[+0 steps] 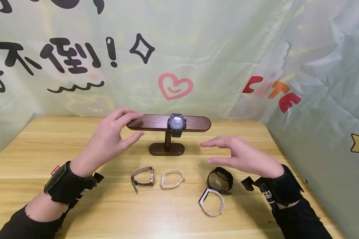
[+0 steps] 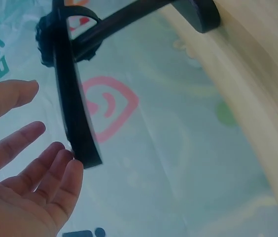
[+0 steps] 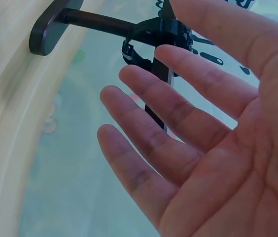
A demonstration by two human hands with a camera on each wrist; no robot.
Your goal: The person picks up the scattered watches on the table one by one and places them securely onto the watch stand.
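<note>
A dark wooden watch stand [image 1: 151,122] stands at the back of the table, with a black digital watch [image 1: 177,122] strapped round its bar, right of the middle. At the bar's left end is my left hand [image 1: 109,139]; its fingertips touch the bar, and the thumb is held away from it. My right hand [image 1: 242,154] hovers right of the stand with fingers extended, holding nothing. Below it lie a black watch [image 1: 228,179] and a white fitness band [image 1: 204,198] with a dark face. Nearer the middle are a brown-strapped watch [image 1: 152,176] and another white band [image 1: 163,180].
The wooden table [image 1: 77,146] meets a pale printed cloth [image 1: 215,59] behind and at the right side. Each wrist wears a black strap [image 1: 66,182] with a small camera mount.
</note>
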